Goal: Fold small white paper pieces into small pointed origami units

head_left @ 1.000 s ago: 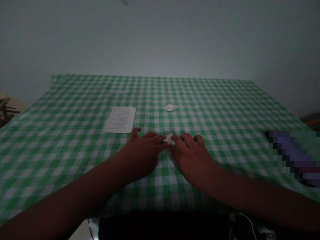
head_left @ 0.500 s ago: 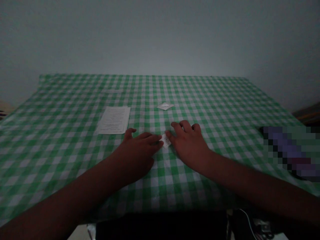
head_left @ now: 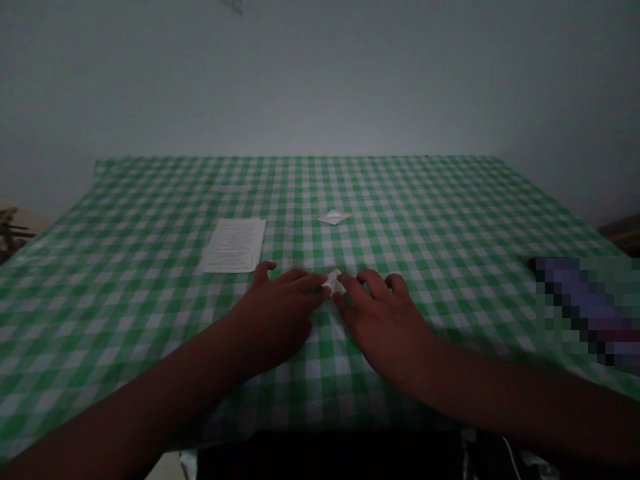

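A small piece of printed white paper (head_left: 334,283), seemingly folded, lies on the checked cloth between my two hands. My left hand (head_left: 280,307) holds its left side with the fingertips, the little finger raised off to the left. On the right side of the paper, the index finger and thumb of my right hand (head_left: 383,313) grip its edge, while the other fingers curl above the cloth. Fingertips cover part of the paper, so its exact shape is hard to make out. A diamond-shaped folded paper (head_left: 334,217) rests farther back, beyond my hands.
A stack of printed sheets (head_left: 235,247) lies left of centre, close to my left hand. The green-and-white checked tablecloth (head_left: 440,220) covers the table up to a plain wall (head_left: 320,80). A blurred-out purple object (head_left: 575,293) is at the right edge.
My right hand has shifted down, its index finger and thumb now at the paper's right edge. My left hand stays at the left side. The view has tilted slightly upward.
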The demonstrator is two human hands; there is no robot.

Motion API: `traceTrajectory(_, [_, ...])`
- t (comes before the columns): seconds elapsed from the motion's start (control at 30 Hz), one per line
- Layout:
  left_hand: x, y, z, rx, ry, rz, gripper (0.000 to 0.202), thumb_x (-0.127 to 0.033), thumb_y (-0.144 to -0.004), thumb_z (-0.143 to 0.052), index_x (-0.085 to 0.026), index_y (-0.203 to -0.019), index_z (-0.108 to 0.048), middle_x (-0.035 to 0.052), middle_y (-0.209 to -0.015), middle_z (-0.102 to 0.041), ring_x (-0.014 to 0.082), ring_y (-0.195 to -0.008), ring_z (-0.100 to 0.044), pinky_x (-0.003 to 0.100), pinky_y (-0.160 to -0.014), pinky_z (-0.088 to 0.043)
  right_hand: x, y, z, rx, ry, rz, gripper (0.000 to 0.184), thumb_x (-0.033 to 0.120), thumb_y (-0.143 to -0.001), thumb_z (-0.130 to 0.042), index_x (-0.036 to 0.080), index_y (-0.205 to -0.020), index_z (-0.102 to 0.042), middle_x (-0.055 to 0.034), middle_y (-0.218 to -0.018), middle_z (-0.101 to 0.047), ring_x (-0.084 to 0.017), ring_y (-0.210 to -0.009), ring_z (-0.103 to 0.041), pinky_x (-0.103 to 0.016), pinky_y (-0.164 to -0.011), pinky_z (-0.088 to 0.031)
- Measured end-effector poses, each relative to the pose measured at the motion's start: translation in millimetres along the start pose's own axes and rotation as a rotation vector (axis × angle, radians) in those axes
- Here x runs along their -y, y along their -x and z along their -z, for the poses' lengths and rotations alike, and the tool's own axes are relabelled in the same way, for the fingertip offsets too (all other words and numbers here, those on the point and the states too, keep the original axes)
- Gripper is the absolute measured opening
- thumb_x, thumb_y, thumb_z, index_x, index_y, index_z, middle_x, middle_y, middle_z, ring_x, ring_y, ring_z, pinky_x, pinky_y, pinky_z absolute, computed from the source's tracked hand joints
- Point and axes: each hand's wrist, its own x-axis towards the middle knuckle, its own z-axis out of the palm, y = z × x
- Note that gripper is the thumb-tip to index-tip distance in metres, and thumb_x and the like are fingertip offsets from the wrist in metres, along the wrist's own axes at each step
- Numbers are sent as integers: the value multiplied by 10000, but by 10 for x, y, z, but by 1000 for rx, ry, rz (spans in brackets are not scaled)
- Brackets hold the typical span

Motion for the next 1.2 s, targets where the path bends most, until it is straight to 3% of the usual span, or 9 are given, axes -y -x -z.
traceTrajectory(0.27, [9,8,-32,-16,2,-5,582,-78,-775,-480,-298,-1309,-548,31,-1450,-541,279,-1251,-533,642,-1080,-228,-6,-7,44,48,-26,0,363,207,-998,-419,217,-1320,-587,-90,-1427,-523,-312,-1114,-472,-468,-782,-381])
traceTrajectory(0.6, [10,1,-41,-9,6,-2,559,-88,-768,-487,-272,-1288,-577,55,-1440,-551,287,-1256,-529,642,-1083,-216,-217,-240,-112,57,-12,-137,380,198,-992,-390,248,-1301,-605,-124,-1393,-539,-344,-1149,-433,-465,-794,-363])
traceTrajectory(0.8, [7,-17,-24,-4,23,8,528,-103,-773,-489,-263,-1266,-590,52,-1438,-551,285,-1259,-520,665,-1053,-226,-308,-321,-149,43,-54,-161,394,219,-962,-441,291,-1318,-594,-110,-1454,-474,-348,-1189,-407,-466,-814,-378])
traceTrajectory(1.03, [15,-121,24,-16,43,9,327,-188,-894,-496,-266,-1174,-645,40,-1270,-648,270,-1185,-554,606,-1034,-271,-382,-285,-130,-3,-278,-187,308,248,-940,-480,223,-1170,-683,-94,-1141,-613,-255,-1052,-470,-390,-833,-394])
traceTrajectory(1.2, [58,-206,-93,-133,17,-4,186,-248,-939,-523,-242,-1043,-677,24,-1109,-684,232,-1070,-590,509,-997,-310,-367,-279,-137,-38,-353,-197,241,350,-936,-525,196,-971,-708,-69,-956,-629,-239,-970,-490,-393,-843,-398])
